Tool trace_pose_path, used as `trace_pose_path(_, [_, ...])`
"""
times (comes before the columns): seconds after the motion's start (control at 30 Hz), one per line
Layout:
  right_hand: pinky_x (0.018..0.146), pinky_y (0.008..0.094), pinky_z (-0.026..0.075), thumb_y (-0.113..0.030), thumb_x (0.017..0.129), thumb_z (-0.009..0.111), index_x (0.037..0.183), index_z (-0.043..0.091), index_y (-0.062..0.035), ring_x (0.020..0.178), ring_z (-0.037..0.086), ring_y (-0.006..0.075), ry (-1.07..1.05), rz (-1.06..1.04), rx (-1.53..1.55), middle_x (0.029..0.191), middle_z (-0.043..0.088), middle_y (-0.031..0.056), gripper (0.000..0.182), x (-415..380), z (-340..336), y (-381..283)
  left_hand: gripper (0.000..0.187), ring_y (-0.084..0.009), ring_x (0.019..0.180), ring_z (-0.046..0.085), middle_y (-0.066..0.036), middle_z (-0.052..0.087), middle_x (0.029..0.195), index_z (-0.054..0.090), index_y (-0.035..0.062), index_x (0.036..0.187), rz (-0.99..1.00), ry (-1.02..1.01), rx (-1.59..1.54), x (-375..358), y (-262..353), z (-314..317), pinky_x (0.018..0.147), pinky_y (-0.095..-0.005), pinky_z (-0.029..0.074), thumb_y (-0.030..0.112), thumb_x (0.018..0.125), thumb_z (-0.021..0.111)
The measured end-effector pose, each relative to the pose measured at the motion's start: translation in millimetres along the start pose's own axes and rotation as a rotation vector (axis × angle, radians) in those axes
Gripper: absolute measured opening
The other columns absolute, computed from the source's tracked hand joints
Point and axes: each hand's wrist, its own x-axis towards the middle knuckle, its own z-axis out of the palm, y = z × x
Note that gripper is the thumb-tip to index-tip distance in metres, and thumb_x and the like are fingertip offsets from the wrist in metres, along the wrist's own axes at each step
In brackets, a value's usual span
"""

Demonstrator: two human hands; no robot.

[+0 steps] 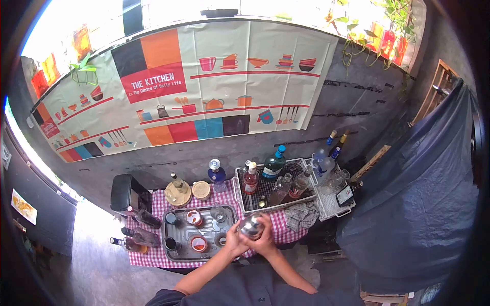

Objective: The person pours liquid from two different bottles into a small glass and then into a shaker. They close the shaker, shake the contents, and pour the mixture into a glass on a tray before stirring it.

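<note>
Both my hands are wrapped around a shiny metal cocktail shaker [251, 228], held in front of my body at the tray's right edge. My left hand [236, 245] grips its left side and base, and my right hand [266, 241] closes on the right side. The fingers partly cover the shaker. Left of it lies a grey metal tray [184, 258] with several glasses. Among them are two reddish cups, an upper one [194, 218] and a lower one [198, 244], a clear glass [218, 214] and a dark glass [171, 244].
A white wire basket [273, 206] of bottles stands behind my hands, with a grey cloth [302, 216] by its front. A second white rack [334, 210] holds bottles and glasses. Several bottles [143, 237] stand at the left end of the checkered tablecloth [158, 203]. A dark sheet [408, 204] hangs right.
</note>
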Motion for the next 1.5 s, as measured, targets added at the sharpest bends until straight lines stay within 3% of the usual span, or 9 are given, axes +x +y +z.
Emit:
trace_pose_path(0.07, [0.096, 0.0400, 0.045, -0.023, 0.070, 0.088, 0.134, 0.033, -0.0070, 0.115, 0.051, 0.0287, -0.033, -0.040, -0.018, 0.123, 0.046, 0.0169, 0.086, -2.8, 6.4, 1.9, 0.060, -0.0327, 0.125, 0.054, -0.018, 0.057, 0.135, 0.049, -0.0025, 0.135, 0.020, -0.304, -0.182, 3.7, 0.4, -17.7, 0.112, -0.0486, 0.036, 0.044, 0.100, 0.035])
trace_pose_path(0.1, [0.097, 0.0399, 0.045, -0.022, 0.070, 0.088, 0.134, 0.032, -0.0066, 0.116, 0.051, 0.0285, -0.054, -0.062, -0.022, 0.124, 0.045, 0.0169, 0.086, -2.8, 8.3, 2.5, 0.059, -0.0333, 0.127, 0.053, -0.019, 0.057, 0.135, 0.049, -0.0002, 0.136, 0.154, 0.174, 0.172, -8.8, -4.8, 23.5, 0.113, -0.0478, 0.035, 0.044, 0.099, 0.036])
trace_pose_path(0.23, [0.099, 0.0402, 0.043, -0.019, 0.071, 0.088, 0.140, 0.027, -0.0058, 0.115, 0.050, 0.0258, 0.164, 0.252, 0.112, 0.127, 0.043, 0.0142, 0.094, -8.2, 7.7, 14.8, 0.061, -0.0313, 0.125, 0.055, -0.017, 0.057, 0.135, 0.051, 0.0025, 0.136, 0.074, 0.279, 0.115, -13.5, -0.8, 19.1, 0.109, -0.0471, 0.037, 0.047, 0.095, 0.043])
trace_pose_path(0.53, [0.085, 0.0415, 0.052, -0.019, 0.095, 0.062, 0.116, 0.049, -0.0166, 0.096, 0.062, 0.0169, 0.481, 1.053, 1.086, 0.104, 0.060, 0.0021, 0.024, -38.0, -16.9, 81.4, 0.048, -0.0334, 0.121, 0.054, -0.016, 0.056, 0.130, 0.056, 0.0022, 0.129, 0.059, 0.115, 0.186, -16.9, -6.4, 18.1, 0.107, -0.0576, 0.038, 0.038, 0.098, 0.049])
trace_pose_path(0.7, [0.098, 0.0353, 0.044, -0.011, 0.087, 0.071, 0.145, 0.024, -0.0100, 0.114, 0.049, 0.0209, 0.627, 0.811, 0.693, 0.129, 0.045, 0.0102, 0.075, -23.3, -13.7, 41.9, 0.051, -0.0321, 0.123, 0.054, -0.016, 0.056, 0.134, 0.053, 0.0036, 0.130, 0.012, 0.007, 0.208, -6.7, -9.6, 10.5, 0.106, -0.0550, 0.040, 0.043, 0.099, 0.044])
trace_pose_path(1.03, [0.095, 0.0449, 0.048, -0.020, 0.072, 0.085, 0.132, 0.030, -0.0079, 0.114, 0.054, 0.0333, 0.011, -0.142, -0.043, 0.126, 0.047, 0.0220, 0.083, 7.6, 0.0, -16.5, 0.059, -0.0360, 0.127, 0.052, -0.020, 0.055, 0.136, 0.045, -0.0002, 0.139, 0.108, 0.161, 0.069, -9.5, -8.9, 42.1, 0.114, -0.0499, 0.035, 0.043, 0.100, 0.035])
trace_pose_path(1.2, [0.096, 0.0396, 0.047, -0.026, 0.072, 0.086, 0.137, 0.026, -0.0087, 0.113, 0.053, 0.0267, 0.250, 0.170, 0.167, 0.124, 0.049, 0.0174, 0.090, 16.8, -1.9, -12.4, 0.054, -0.0326, 0.121, 0.056, -0.019, 0.056, 0.134, 0.048, 0.0001, 0.135, 0.109, 0.149, 0.043, -10.1, 3.4, 51.1, 0.106, -0.0470, 0.042, 0.039, 0.098, 0.041])
trace_pose_path(1.4, [0.089, 0.0417, 0.053, -0.029, 0.094, 0.063, 0.124, 0.049, -0.0166, 0.104, 0.061, 0.0221, 0.400, 1.070, 1.290, 0.111, 0.060, 0.0034, 0.035, -7.1, -37.3, 82.5, 0.048, -0.0303, 0.126, 0.051, -0.014, 0.052, 0.139, 0.053, 0.0067, 0.131, 0.132, 0.040, 0.299, -9.1, -9.1, 80.2, 0.105, -0.0476, 0.040, 0.037, 0.094, 0.055])
trace_pose_path(1.5, [0.089, 0.0412, 0.052, -0.035, 0.095, 0.058, 0.121, 0.052, -0.0149, 0.101, 0.062, 0.0242, 0.494, 1.060, 1.309, 0.109, 0.062, 0.0056, 0.033, -14.9, -42.0, 87.8, 0.048, -0.0319, 0.129, 0.049, -0.013, 0.050, 0.141, 0.054, 0.0075, 0.131, 0.107, 0.070, 0.355, -1.8, -15.9, 81.4, 0.105, -0.0489, 0.039, 0.037, 0.093, 0.058])
